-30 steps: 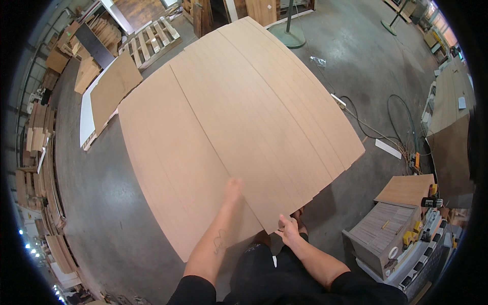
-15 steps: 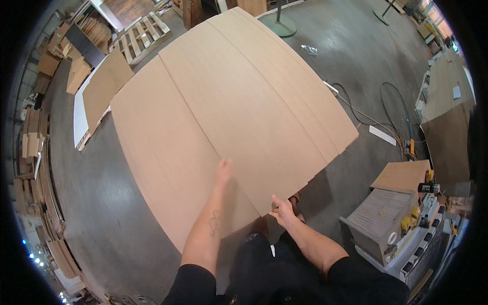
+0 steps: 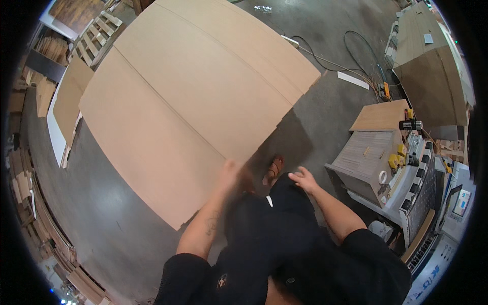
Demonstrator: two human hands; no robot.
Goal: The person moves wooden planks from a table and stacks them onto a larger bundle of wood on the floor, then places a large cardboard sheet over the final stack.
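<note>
A large stack of light brown board sheets [image 3: 203, 86] lies in front of me, with a long seam running diagonally across its top. My left hand [image 3: 231, 172] is at the near edge of the sheets, over or beside their corner. Motion smears its fingers, so their grip does not show. Away from the sheets, my right hand [image 3: 303, 180] hangs above my right thigh. Its fingers are loosely bent and apart, with nothing seen in them.
On the right stands a bench [image 3: 358, 157] with a grey slatted top, tape and tools. Cables [image 3: 351, 53] and a white strip [image 3: 353, 80] lie on the floor. Leaning boards [image 3: 71, 96] and a wooden pallet [image 3: 96, 38] are at the far left. My sandalled foot [image 3: 274, 170] is beside the stack.
My right hand has left the near edge of the sheets and moved right. My left hand has slid toward the near edge. The view has shifted, so the stack appears higher and further left.
</note>
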